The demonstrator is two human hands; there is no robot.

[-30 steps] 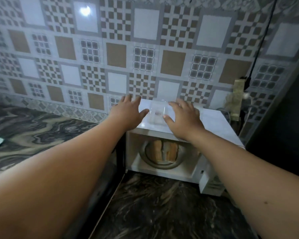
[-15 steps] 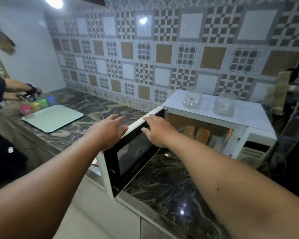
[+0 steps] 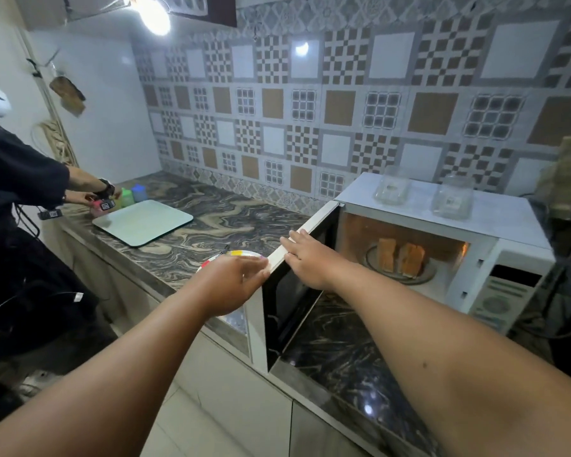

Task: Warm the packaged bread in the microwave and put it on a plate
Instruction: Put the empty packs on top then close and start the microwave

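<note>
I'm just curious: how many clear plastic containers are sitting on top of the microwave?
2: the left container and the right container, side by side on the microwave top. None seems hidden.

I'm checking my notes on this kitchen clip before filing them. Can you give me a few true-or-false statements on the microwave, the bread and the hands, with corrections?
1. The microwave door is open. True.
2. Two bread pieces stand on the turntable inside the microwave. True.
3. The right hand is holding a bread piece. False: it rests on the top edge of the door.
4. The top of the microwave is bare. False: two clear containers sit on it.
5. The left hand touches the door's outer edge. True.
6. The plate is inside the microwave. False: it lies on the counter, left of the door.
</note>
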